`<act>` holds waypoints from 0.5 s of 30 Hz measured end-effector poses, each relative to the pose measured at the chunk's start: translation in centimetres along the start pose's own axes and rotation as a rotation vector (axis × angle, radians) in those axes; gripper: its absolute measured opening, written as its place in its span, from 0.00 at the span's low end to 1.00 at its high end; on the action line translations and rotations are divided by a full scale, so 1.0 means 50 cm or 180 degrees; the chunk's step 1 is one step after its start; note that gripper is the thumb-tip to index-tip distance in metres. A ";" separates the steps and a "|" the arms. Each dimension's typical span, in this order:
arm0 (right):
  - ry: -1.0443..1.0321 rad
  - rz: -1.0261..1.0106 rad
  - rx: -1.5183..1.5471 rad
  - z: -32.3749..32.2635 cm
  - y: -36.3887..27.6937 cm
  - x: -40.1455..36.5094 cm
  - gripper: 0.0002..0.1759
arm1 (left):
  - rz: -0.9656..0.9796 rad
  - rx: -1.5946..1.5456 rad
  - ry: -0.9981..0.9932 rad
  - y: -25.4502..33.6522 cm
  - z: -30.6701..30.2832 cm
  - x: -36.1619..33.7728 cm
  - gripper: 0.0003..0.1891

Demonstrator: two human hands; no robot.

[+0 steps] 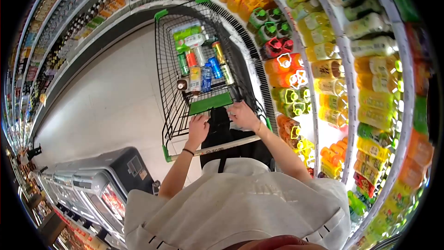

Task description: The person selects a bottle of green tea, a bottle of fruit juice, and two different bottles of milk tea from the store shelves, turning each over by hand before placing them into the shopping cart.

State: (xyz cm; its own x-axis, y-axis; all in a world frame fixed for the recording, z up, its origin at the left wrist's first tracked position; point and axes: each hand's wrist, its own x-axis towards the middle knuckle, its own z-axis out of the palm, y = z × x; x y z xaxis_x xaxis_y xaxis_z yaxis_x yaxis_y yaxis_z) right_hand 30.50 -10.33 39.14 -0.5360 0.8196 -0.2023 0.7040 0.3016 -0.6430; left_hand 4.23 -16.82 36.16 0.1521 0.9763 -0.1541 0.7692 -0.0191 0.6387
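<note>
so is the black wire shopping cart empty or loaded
Loaded, not full: the black wire shopping cart holds drink cans and bottles lying in its basket.

We wear a loose off-white short-sleeved top point(240, 203); a black band point(188, 151) sits just behind the grip of our left hand point(198, 129).

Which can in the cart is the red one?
The red can beside the green can, left of the blue cans; no other is red.
</note>
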 end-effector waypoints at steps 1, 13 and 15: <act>0.0288 0.0009 -0.0031 -0.006 -0.012 -0.045 0.12 | -0.0183 -0.0202 -0.0067 0.003 0.008 -0.025 0.10; 0.1466 0.0640 0.0065 0.037 -0.058 -0.405 0.20 | 0.0666 0.0771 -0.0569 0.078 -0.024 -0.148 0.48; 0.1587 0.0679 -0.0193 0.031 -0.074 -0.427 0.21 | 0.0636 0.0750 -0.0751 0.056 -0.003 -0.154 0.62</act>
State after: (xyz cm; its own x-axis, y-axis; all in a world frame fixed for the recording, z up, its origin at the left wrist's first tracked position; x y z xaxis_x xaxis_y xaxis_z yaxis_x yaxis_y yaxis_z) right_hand 38.64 -29.70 44.71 -0.1028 0.9929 0.0605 0.8065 0.1187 -0.5792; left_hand 5.13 -24.37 39.24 0.4310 0.8723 -0.2309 0.8272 -0.2797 0.4873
